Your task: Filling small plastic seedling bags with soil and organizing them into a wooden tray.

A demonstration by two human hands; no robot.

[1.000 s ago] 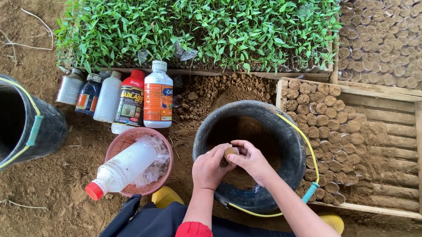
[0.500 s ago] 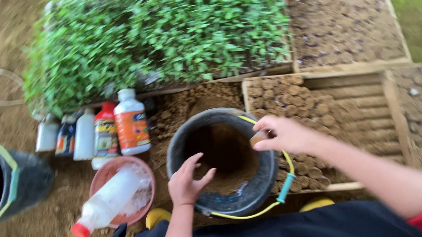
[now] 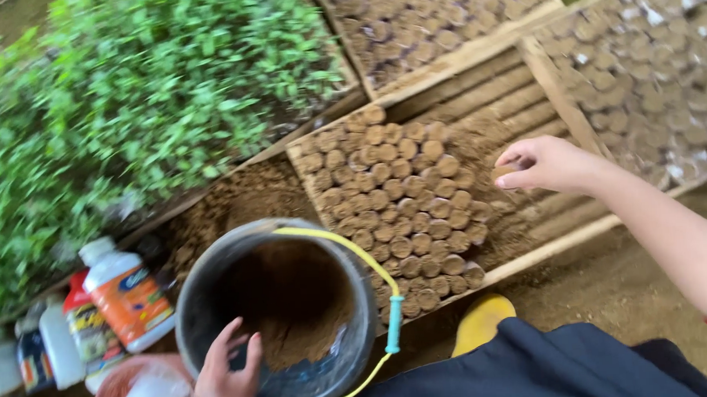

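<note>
Over the wooden tray [image 3: 537, 253], the right hand [image 3: 549, 164] pinched a small soil plug [image 3: 505, 170] just beside the last packed rows. Its left part was already filled with upright soil plugs [image 3: 403, 204], while the right part showed only bare ridged soil, so by my judgement roughly half remained. Down at the black bucket [image 3: 205, 306] of loose soil, the left hand [image 3: 227, 382] rested on the rim with fingers spread, holding nothing.

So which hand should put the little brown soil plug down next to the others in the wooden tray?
Probably the right hand: it holds the small brown soil plug above the wooden tray. The left hand rests on the black bucket.
</note>
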